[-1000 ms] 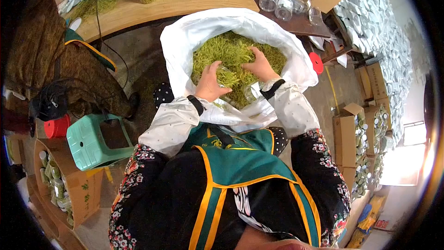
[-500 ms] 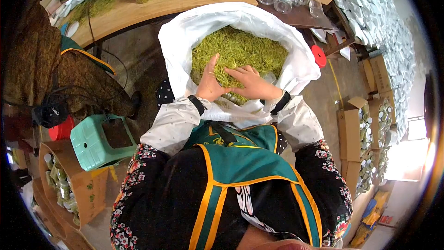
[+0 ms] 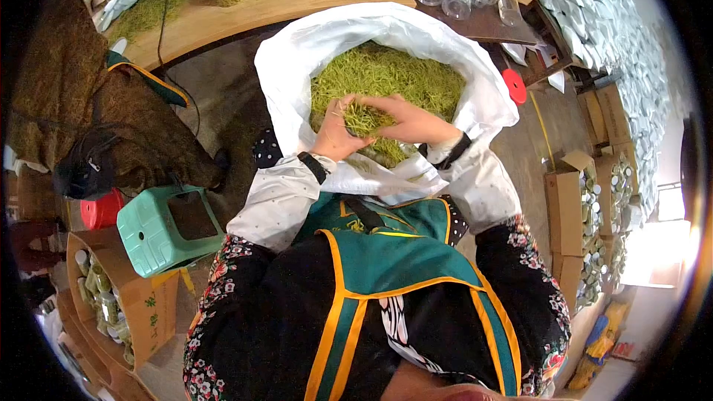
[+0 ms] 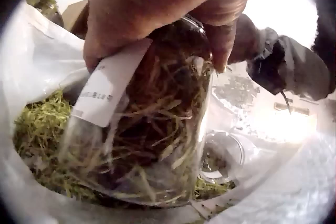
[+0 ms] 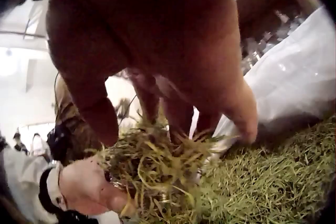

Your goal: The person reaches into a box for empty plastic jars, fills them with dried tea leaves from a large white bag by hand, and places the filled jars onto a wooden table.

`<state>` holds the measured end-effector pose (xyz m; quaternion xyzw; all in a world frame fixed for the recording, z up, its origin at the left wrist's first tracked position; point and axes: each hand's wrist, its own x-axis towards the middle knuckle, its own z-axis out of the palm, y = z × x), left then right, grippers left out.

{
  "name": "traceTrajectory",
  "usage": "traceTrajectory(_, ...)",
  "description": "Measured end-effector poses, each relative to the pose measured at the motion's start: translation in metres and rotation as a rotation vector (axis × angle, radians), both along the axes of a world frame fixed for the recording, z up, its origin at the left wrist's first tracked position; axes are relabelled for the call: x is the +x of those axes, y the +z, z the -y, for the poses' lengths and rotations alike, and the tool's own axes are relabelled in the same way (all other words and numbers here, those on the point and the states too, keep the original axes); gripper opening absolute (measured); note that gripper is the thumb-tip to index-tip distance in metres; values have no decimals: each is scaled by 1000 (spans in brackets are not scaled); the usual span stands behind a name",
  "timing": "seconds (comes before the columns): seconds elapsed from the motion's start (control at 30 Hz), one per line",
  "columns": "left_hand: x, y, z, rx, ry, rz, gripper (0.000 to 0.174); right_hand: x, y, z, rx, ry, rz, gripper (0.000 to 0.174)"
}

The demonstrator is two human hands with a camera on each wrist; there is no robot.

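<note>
One jar (image 4: 152, 145) is gripped mid-frame by the left hand (image 3: 336, 138); the right hand (image 3: 416, 123) clutches leaves (image 5: 157, 166); I fear overstuffing would spill them.

The left forearm (image 3: 273, 204) and right forearm (image 3: 484, 186) reach forward and angle inward, bringing the two hands close together in front of the body. The left hand (image 3: 338, 134) is curled in a firm grip, while the right hand (image 3: 412, 120) extends across toward it, its fingers (image 5: 239, 109) spread and pointing downward.
</note>
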<state>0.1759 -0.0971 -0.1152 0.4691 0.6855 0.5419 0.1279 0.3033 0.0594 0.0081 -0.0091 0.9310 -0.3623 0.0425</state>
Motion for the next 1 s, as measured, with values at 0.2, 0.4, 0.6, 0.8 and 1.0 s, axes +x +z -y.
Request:
traceTrajectory(0.2,-19,15,-6,169,-202,316,103,26,-24,-10,-335,-338,-141,92)
traceTrajectory(0.4,-7,36,-19,236,-159,300,124,15,-87,18,-591,-519,-239,97)
traceTrajectory(0.6,1,51,-17,252,-22,-203,116,18,-88,20,43,-520,-444,95)
traceTrajectory(0.8,-1,51,-33,230,131,-112,37,19,-73,25,237,-613,-518,102)
traceTrajectory(1.0,-14,51,-38,-55,67,-241,36,20,-70,6,303,-490,-412,102)
